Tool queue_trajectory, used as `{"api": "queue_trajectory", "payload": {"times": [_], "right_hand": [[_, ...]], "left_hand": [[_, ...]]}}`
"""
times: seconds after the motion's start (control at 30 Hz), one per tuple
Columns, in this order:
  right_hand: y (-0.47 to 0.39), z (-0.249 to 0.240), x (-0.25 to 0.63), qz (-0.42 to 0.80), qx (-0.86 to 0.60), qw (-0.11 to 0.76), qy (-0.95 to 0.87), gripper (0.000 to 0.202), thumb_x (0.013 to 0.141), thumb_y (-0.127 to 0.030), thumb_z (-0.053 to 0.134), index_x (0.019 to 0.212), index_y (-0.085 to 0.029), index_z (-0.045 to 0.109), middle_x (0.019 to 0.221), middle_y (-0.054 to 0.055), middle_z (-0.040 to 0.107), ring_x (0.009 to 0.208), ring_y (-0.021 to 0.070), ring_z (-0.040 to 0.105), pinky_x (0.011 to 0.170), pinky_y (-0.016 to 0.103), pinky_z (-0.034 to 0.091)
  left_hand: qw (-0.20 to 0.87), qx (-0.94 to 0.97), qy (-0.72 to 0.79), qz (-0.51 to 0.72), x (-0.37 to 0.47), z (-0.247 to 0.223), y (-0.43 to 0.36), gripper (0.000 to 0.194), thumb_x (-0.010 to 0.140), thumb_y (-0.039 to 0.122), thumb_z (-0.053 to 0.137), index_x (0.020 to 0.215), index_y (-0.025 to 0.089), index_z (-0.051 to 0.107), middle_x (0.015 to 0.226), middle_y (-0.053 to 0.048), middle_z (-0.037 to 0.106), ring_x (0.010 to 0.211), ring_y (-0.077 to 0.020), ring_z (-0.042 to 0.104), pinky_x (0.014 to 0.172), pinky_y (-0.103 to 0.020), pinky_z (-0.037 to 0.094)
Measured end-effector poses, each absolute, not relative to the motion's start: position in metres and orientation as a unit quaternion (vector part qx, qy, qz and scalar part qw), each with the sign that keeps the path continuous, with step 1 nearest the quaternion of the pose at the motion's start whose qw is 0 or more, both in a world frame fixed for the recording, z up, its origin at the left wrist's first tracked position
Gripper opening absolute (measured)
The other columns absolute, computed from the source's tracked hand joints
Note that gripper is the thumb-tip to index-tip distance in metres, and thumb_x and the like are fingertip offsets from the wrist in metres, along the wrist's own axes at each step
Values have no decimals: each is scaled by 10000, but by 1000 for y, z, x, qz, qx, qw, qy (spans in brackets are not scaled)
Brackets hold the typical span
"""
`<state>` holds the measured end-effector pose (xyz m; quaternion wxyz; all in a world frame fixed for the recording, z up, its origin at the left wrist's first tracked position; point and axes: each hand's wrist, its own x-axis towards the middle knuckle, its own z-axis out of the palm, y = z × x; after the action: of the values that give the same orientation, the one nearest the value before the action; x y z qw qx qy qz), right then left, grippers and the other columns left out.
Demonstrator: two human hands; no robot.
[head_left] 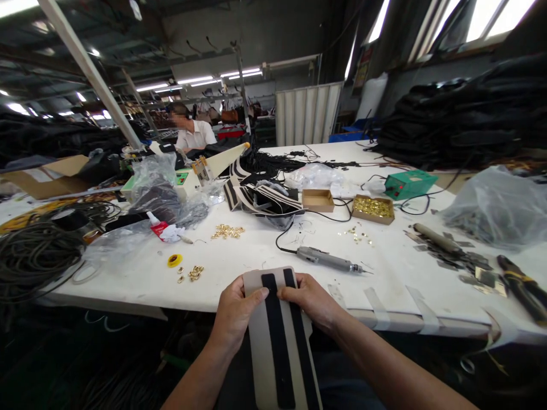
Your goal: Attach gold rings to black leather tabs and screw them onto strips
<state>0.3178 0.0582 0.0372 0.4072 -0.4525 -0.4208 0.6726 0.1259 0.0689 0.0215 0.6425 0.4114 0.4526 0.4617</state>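
A long beige panel with two black stripes (258, 353) is held between both hands at the table's front edge. My left hand (234, 310) grips its left side, the thumb pressing on the black stripe near the top. My right hand (314, 299) grips the right side, its thumb also on the face of the panel. The fingers behind the panel are hidden. Just beyond lies a grey electric screwdriver (327, 259) with its cord. To the left are a small pile of gold metal fittings (196, 273) and a yellow tape roll (174, 261).
Further back are more striped panels (269, 196), a cardboard box of gold pieces (373, 209), and a green power box (410, 185). Pliers (521, 285) and metal plates (465, 259) lie right. Coiled cords (34, 256) sit left. A person (194, 132) is at the back.
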Motion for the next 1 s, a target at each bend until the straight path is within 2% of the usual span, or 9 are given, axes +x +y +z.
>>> {"api": "queue_trajectory", "payload": {"times": [0.07,0.27,0.47,0.63,0.87,1.0], "right_hand": [[70,34,320,657,-471,383,-447,132,734,-241,706,828,-154,738,758,3,726,647,153,621,615,244,479],[110,19,323,632,-521,330,-469,169,716,-307,734,740,-140,729,757,37,746,704,184,647,666,265,487],[146,-2,318,610,-580,290,-456,80,675,-245,675,674,-166,670,672,12,701,622,162,618,580,245,471],[159,-9,319,584,-616,247,-468,86,670,-244,675,635,-180,631,629,-7,654,598,146,582,537,233,432],[164,-9,315,480,-669,148,-548,145,697,-248,683,597,-170,614,610,2,604,600,140,529,511,242,356],[165,-11,312,458,-690,131,-545,161,684,-244,709,590,-172,600,599,-6,580,609,139,530,518,245,338]], "left_hand": [[638,421,464,447,124,13,78,473,726,343,899,1123,152,727,951,-74,821,806,-242,775,745,-347,628],[645,414,498,407,123,-5,110,490,666,339,903,1084,150,731,911,-74,823,772,-240,765,733,-351,626],[634,416,539,367,128,-27,145,400,658,293,854,1012,159,726,883,-82,815,724,-234,747,674,-336,606],[594,461,581,313,130,-42,163,278,701,248,805,959,183,723,836,-54,797,707,-217,731,618,-290,560],[513,563,605,233,126,-40,174,186,705,209,790,877,201,719,771,-6,751,710,-191,682,616,-258,486],[473,604,606,210,126,-38,175,151,724,197,771,865,206,717,771,9,739,721,-181,666,636,-256,465]]}}
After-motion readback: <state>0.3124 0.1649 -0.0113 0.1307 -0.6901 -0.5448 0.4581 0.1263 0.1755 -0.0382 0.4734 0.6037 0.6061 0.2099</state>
